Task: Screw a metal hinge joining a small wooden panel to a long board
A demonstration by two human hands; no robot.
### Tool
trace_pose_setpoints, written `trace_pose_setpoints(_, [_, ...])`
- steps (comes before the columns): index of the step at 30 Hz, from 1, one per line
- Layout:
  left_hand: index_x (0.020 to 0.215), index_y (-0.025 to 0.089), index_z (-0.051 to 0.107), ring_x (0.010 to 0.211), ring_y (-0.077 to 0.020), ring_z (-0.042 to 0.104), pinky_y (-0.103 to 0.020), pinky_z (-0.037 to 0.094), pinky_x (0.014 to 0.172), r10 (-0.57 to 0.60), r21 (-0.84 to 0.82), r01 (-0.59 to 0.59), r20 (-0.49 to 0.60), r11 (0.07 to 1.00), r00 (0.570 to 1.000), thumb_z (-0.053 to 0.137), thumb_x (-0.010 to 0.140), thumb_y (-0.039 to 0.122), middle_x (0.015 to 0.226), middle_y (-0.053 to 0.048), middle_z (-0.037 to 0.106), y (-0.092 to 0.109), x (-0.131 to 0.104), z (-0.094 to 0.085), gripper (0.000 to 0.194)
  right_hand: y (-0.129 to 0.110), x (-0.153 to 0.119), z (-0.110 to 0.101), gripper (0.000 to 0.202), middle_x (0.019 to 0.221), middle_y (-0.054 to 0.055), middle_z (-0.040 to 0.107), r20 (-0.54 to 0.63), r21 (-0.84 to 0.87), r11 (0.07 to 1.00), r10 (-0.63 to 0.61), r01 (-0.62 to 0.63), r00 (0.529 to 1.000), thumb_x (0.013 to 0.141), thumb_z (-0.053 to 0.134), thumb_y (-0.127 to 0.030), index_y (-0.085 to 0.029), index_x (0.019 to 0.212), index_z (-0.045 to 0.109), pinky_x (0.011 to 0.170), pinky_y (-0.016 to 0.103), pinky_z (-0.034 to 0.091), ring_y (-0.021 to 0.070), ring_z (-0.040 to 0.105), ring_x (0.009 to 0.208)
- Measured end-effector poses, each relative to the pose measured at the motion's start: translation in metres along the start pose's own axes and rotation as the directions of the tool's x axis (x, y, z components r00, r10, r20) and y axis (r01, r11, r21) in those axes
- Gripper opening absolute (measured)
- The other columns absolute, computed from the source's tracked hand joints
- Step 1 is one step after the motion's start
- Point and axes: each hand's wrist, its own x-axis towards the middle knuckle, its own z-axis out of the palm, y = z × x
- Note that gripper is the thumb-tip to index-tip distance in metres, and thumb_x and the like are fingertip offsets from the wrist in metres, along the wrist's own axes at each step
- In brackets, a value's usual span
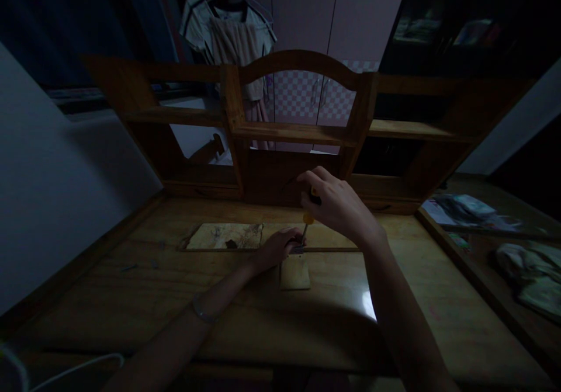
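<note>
My right hand (331, 196) is closed around the yellow and black handle of a screwdriver (308, 218). Its shaft slants down to a small metal plate (297, 250) that looks like a hinge. My left hand (278, 249) has its fingers bent together at that plate, beside the screwdriver tip; the fingertips are partly hidden. Below the plate, a short wooden block (295, 276) lies on the tabletop. A long, narrow board (223, 236) lies behind it, its left part stained and peeling, its middle partly covered by my hands.
A wooden desk (175, 316) carries an open shelf unit (298, 129) along its back. Several small metal pieces (129, 267) lie at the left. Clothes (530, 275) and plastic bags (473, 208) sit on a surface to the right. A white cable (79, 368) runs along the front left.
</note>
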Motion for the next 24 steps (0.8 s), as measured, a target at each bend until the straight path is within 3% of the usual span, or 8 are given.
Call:
trace_pose_setpoints(4, [0.096, 0.019, 0.064, 0.090, -0.0153, 0.065, -0.026, 0.048, 0.086, -0.027, -0.016, 0.027, 0.003, 1.000, 1.000, 0.053, 0.089, 0.010, 0.095, -0.001, 0.070, -0.0004, 0.0005, 0.0007, 0.016, 0.0010, -0.0006, -0.0008, 0.045, 0.128, 0.009, 0.053, 0.015, 0.021, 1.000, -0.024, 0.023, 1.000, 0.088, 0.051, -0.024, -0.023, 0.132, 0.048, 0.081, 0.034, 0.046, 0.0215, 0.062, 0.096])
trace_pose_setpoints(10, [0.096, 0.019, 0.064, 0.091, -0.0148, 0.066, -0.025, 0.049, 0.085, -0.031, -0.036, 0.031, 0.000, 0.999, 1.000, 0.054, 0.087, 0.009, 0.096, -0.001, 0.071, -0.0029, 0.0008, 0.0019, 0.017, 0.0036, 0.0003, 0.0069, 0.024, 0.108, 0.008, 0.061, -0.013, -0.023, 0.998, 0.060, -0.061, 0.998, 0.095, 0.046, -0.031, -0.022, 0.116, 0.054, 0.080, 0.035, 0.045, 0.0223, 0.063, 0.094])
trace_pose_setpoints(16, [0.097, 0.019, 0.064, 0.090, -0.0145, 0.066, -0.026, 0.049, 0.086, -0.004, -0.012, 0.004, -0.004, 1.000, 1.000, 0.055, 0.088, 0.009, 0.096, -0.001, 0.070, -0.0019, 0.0001, 0.0011, 0.016, -0.0004, -0.0016, 0.0024, 0.035, 0.121, 0.008, 0.057, 0.016, -0.007, 1.000, 0.002, -0.002, 1.000, 0.087, 0.053, -0.026, -0.023, 0.122, 0.050, 0.077, 0.032, 0.042, 0.0213, 0.063, 0.094])
trace_pose_setpoints(20, [0.097, 0.019, 0.064, 0.091, -0.0150, 0.065, -0.027, 0.049, 0.087, -0.006, -0.006, 0.005, -0.017, 1.000, 1.000, 0.055, 0.087, 0.009, 0.098, -0.002, 0.071, -0.0023, -0.0006, 0.0016, 0.016, -0.0020, 0.0001, 0.0031, 0.022, 0.104, 0.005, 0.062, -0.004, -0.067, 0.997, 0.030, -0.030, 1.000, 0.094, 0.047, -0.036, -0.022, 0.110, 0.055, 0.071, 0.031, 0.039, 0.0204, 0.063, 0.086])
trace_pose_setpoints(24, [0.097, 0.019, 0.064, 0.091, -0.0151, 0.065, -0.027, 0.049, 0.087, 0.003, -0.001, -0.003, -0.024, 1.000, 1.000, 0.056, 0.088, 0.010, 0.096, -0.001, 0.070, -0.0046, -0.0006, 0.0027, 0.015, -0.0017, -0.0001, 0.0016, 0.016, 0.102, 0.005, 0.062, 0.003, -0.090, 0.996, 0.013, -0.013, 1.000, 0.094, 0.045, -0.028, -0.022, 0.104, 0.056, 0.069, 0.030, 0.036, 0.0184, 0.061, 0.082])
